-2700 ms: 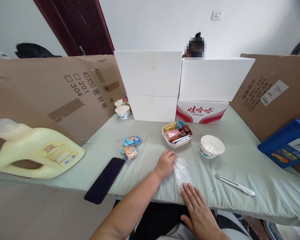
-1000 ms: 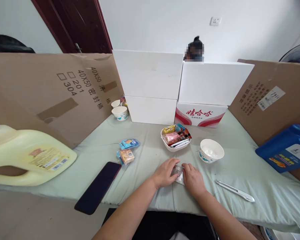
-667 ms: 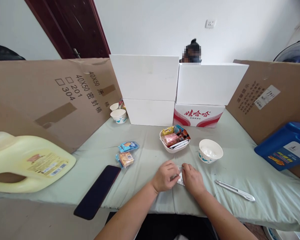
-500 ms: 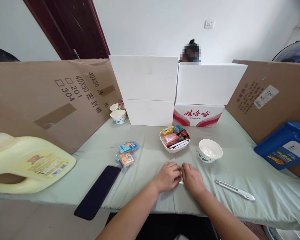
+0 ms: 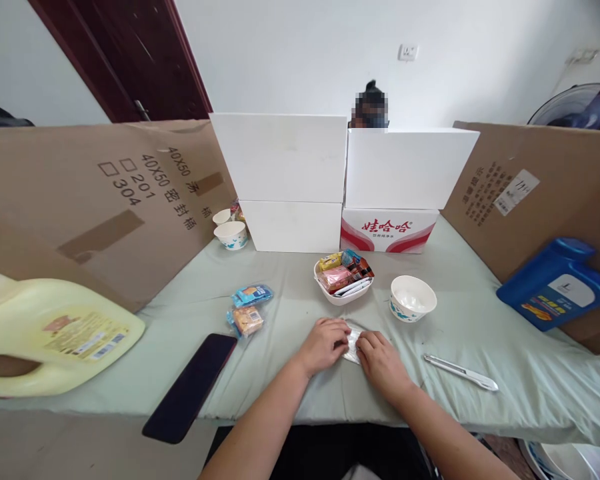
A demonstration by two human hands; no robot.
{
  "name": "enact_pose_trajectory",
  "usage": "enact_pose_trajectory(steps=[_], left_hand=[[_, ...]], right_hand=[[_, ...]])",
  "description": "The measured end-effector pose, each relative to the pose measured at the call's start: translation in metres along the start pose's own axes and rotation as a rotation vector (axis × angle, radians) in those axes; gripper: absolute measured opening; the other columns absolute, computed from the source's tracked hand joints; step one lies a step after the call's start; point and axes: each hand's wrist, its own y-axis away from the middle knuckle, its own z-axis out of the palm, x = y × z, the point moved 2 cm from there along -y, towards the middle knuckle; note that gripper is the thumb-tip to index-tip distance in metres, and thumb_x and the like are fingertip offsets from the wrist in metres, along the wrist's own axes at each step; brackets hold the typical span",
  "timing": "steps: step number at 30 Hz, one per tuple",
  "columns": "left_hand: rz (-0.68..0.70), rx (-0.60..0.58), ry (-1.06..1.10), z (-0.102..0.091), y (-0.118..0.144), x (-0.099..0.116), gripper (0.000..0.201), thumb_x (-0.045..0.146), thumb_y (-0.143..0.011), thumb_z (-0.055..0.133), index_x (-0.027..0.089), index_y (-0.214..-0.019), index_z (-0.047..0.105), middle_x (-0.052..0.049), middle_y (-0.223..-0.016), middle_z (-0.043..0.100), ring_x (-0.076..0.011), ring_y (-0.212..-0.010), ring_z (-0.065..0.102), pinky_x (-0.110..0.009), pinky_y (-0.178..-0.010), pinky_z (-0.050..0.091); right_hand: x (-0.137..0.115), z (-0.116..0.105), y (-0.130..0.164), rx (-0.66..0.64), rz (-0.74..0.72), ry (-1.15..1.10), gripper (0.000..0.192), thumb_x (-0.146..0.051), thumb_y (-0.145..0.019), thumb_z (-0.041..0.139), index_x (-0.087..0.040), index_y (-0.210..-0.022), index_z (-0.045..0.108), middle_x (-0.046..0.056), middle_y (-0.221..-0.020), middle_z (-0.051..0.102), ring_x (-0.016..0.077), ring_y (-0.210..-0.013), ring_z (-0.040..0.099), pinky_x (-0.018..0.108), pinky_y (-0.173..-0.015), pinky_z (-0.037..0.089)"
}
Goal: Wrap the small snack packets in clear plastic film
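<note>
A small, flat, whitish see-through packet [image 5: 352, 344] lies on the cloth between my hands. My left hand [image 5: 324, 345] has its fingers curled at the packet's left edge. At the opposite edge, my right hand [image 5: 383, 363] pinches it with bent fingers. What is inside the packet I cannot make out. Just beyond my hands stands a white bowl [image 5: 343, 297] filled with wrapped snacks [image 5: 336, 277]. To the right of that is a patterned paper bowl [image 5: 413, 298]. A white utility knife [image 5: 461, 372] rests on the cloth beside my right forearm.
Two wrapped snacks [image 5: 253, 295] and a black phone [image 5: 190, 387] lie to the left. A yellow jug [image 5: 55, 333] and a blue bottle [image 5: 555, 283] flank the table. White boxes [image 5: 291, 227] stand at the back, with a person's head [image 5: 371, 110] behind them.
My hands have moved slightly apart, so more of the packet shows between them. The whole view has shifted a little. The bowls, snacks and knife stay put on the table.
</note>
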Motion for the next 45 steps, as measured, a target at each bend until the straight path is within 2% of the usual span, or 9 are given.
enact_pose_trajectory(steps=[11,17,21,26,30,34,38,41,45], left_hand=[[-0.109,0.074,-0.026,-0.007,0.001,-0.014,0.015,0.007,-0.072,0.061,0.022,-0.075,0.065,-0.003,-0.106,0.071,-0.0238,-0.111,0.058,-0.045,-0.098,0.038],[-0.105,0.071,-0.006,-0.007,-0.002,-0.012,0.015,0.008,-0.071,0.058,0.021,-0.076,0.064,-0.004,-0.102,0.070,-0.0241,-0.108,0.057,-0.044,-0.096,0.038],[-0.107,0.092,-0.010,-0.008,-0.003,-0.010,0.017,0.006,-0.070,0.060,0.021,-0.076,0.064,-0.003,-0.099,0.068,-0.0224,-0.104,0.057,-0.042,-0.094,0.038],[-0.102,0.095,-0.023,-0.004,-0.002,-0.010,0.014,0.008,-0.071,0.066,0.020,-0.077,0.066,-0.002,-0.099,0.069,-0.0211,-0.102,0.058,-0.040,-0.095,0.038],[-0.149,0.073,-0.061,0.001,-0.002,-0.008,0.011,0.012,-0.072,0.070,0.020,-0.079,0.068,-0.003,-0.104,0.069,-0.0212,-0.105,0.059,-0.038,-0.098,0.038],[-0.236,0.028,-0.128,-0.026,0.003,-0.007,0.013,0.016,-0.074,0.071,0.022,-0.085,0.070,-0.001,-0.107,0.069,-0.0172,-0.102,0.062,-0.028,-0.095,0.043],[-0.505,0.102,-0.345,-0.100,0.018,-0.031,0.022,0.016,-0.082,0.060,0.023,-0.101,0.068,-0.004,-0.117,0.066,-0.0199,-0.112,0.057,-0.032,-0.100,0.040],[-0.723,0.113,-0.466,-0.150,0.026,-0.064,0.029,0.016,-0.077,0.062,0.019,-0.105,0.066,-0.013,-0.120,0.062,-0.0314,-0.119,0.052,-0.045,-0.101,0.036],[-0.932,0.035,-0.510,-0.173,0.025,-0.097,0.032,0.021,-0.066,0.072,0.017,-0.097,0.067,-0.017,-0.114,0.064,-0.0351,-0.110,0.059,-0.043,-0.091,0.043]], right_hand=[[-0.004,-0.003,0.003,-0.019,-0.046,0.054,0.014,-0.014,-0.089,0.055,-0.023,-0.089,0.066,0.002,-0.082,0.061,0.0172,-0.082,0.055,0.028,-0.075,0.045],[0.053,-0.072,-0.019,0.145,0.181,0.086,0.028,-0.020,-0.097,0.041,-0.021,-0.112,0.065,0.008,-0.108,0.064,0.0177,-0.104,0.055,0.029,-0.092,0.043],[0.106,-0.105,-0.053,-0.178,0.494,0.242,0.027,-0.019,-0.093,0.047,-0.020,-0.111,0.068,0.011,-0.115,0.063,0.0238,-0.113,0.053,0.034,-0.094,0.041],[0.134,-0.080,-0.084,-0.608,0.481,0.154,0.009,-0.024,-0.084,0.066,-0.016,-0.087,0.068,0.004,-0.089,0.068,0.0149,-0.080,0.063,0.031,-0.076,0.049],[0.135,-0.068,-0.098,-0.726,0.452,0.145,0.011,-0.025,-0.082,0.066,-0.015,-0.078,0.067,0.004,-0.082,0.068,0.0180,-0.078,0.065,0.033,-0.074,0.050],[0.140,-0.089,-0.087,-0.607,0.434,0.137,0.023,-0.026,-0.087,0.051,-0.021,-0.095,0.072,0.010,-0.099,0.070,0.0242,-0.088,0.067,0.034,-0.073,0.047],[0.165,-0.099,-0.029,-0.201,0.395,0.099,0.038,-0.050,-0.089,0.040,-0.031,-0.107,0.067,0.010,-0.116,0.064,0.0252,-0.089,0.066,0.037,-0.069,0.049],[0.186,-0.074,0.031,-0.018,0.272,-0.016,0.030,-0.057,-0.083,0.050,-0.037,-0.096,0.069,0.009,-0.110,0.066,0.0247,-0.088,0.067,0.038,-0.075,0.051],[0.195,-0.034,0.090,0.194,0.203,-0.024,0.034,-0.058,-0.081,0.051,-0.034,-0.094,0.071,0.013,-0.099,0.067,0.0286,-0.089,0.065,0.045,-0.081,0.051]])
